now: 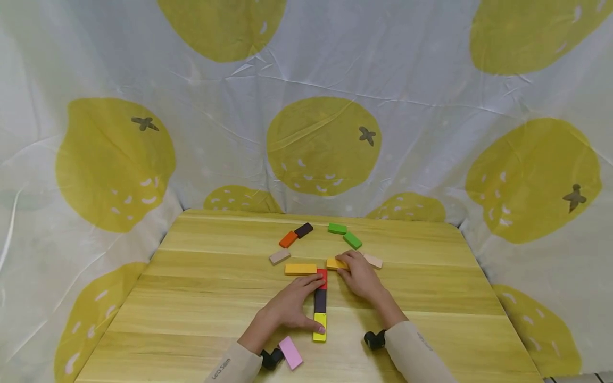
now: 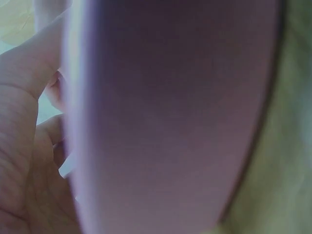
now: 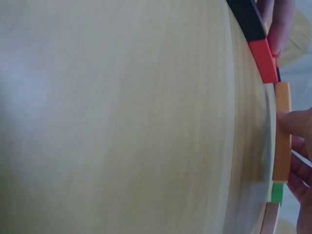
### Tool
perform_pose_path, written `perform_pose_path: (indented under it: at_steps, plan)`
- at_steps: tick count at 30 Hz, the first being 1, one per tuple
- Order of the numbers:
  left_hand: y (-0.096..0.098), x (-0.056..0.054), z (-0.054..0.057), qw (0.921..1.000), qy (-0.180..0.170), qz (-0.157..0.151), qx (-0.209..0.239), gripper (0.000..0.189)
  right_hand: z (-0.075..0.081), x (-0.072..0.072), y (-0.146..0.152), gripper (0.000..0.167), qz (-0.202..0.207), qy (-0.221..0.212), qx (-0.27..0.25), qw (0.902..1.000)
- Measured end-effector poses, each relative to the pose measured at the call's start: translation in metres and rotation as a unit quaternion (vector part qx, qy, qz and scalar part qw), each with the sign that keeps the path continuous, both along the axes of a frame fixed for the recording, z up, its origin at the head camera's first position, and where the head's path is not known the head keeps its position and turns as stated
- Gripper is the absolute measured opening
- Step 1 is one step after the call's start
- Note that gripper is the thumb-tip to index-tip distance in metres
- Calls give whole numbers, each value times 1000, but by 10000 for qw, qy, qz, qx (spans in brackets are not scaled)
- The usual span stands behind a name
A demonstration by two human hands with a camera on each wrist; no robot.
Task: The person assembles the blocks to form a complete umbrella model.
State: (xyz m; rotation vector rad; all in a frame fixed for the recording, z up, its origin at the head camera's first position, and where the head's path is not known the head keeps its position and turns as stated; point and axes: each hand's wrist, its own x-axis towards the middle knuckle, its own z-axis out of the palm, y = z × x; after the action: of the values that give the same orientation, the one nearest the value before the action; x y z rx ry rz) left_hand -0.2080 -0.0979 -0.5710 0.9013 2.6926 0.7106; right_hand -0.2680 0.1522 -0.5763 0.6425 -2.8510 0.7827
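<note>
The left hand [image 1: 292, 306] is spread wide, thumb resting on the yellow block [image 1: 320, 336] on the near side of the red block [image 3: 263, 61] and fingertips laid on the red block itself; it grips nothing. The right hand [image 1: 360, 274], just right of the red block and a little beyond it, pinches an amber block [image 3: 282, 156] between thumb and fingers, that block's left end close by the red one's far end.

The left fingers cover part of the red block, and the right hand hides one end of the amber block. A blurred pinkish surface fills most of the left wrist view, probably the pink block [image 1: 290, 353] close to the lens.

On the tabletop [image 1: 191, 298], that pink block lies nearest, left of the red block's near side. A dark block [image 1: 320, 301] sits between the yellow and red ones. An orange-yellow block [image 1: 300, 269] is just left of the red block's far end. Beyond the red block, to its left, lie a grey-beige block [image 1: 280, 257], an orange block [image 1: 288, 239] and a black block [image 1: 304, 230]; to its right, a cream block [image 1: 374, 260], partly behind the right hand, then the nearer green block [image 1: 353, 240] and the farther green block [image 1: 337, 229]. A lemon-patterned cloth [image 1: 416, 143] hangs behind.
</note>
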Motion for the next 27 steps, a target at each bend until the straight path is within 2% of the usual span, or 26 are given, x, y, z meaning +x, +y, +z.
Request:
perform_pose_path:
  at_steps: [8, 15, 27]
  plan:
    - [0, 1, 1, 10000, -17, 17, 34, 114, 3, -4, -9, 33, 79, 51, 89, 9999]
    - [-1, 2, 0, 10000, -42, 39, 9, 114, -6, -5, -14, 32, 107, 76, 255, 9996]
    - [0, 0, 1, 9999, 97, -25, 60, 114, -8, -4, -15, 25, 141, 102, 66, 9998]
